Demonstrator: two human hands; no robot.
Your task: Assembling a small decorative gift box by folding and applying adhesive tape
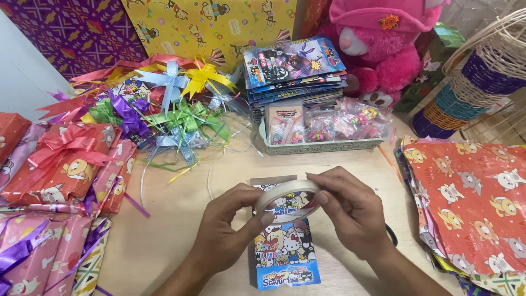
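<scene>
While both hands hold it up just above the middle of the table, the roll of tape sits between them, a pale ring tilted so that its open centre faces partly upward. The left hand pinches the near left side of the ring, thumb on the lower edge and fingers curled over the top. The right hand closes on the right side, its thumb pressed to the outer band and its fingertips lying along the upper rim; whether a loose end of tape is caught under them cannot be told.

Directly under the roll lies a small cartoon packet, flat on the wooden table, its blue lower edge pointing toward the person. Just right of the right wrist a dark loop, too hidden to identify, peeps out.

Farther back stands a pale green tray filled with little clear bags of coloured beads, and behind it a stack of printed booklets. A pink plush bear leans beside the stack. To the left spreads a heap of ribbon bows in yellow, green, purple and blue, with wrapped gifts in red and pink paper near the table's left edge. On the right lies a pile of orange wrapping sheets, and a woven basket stands behind them.
</scene>
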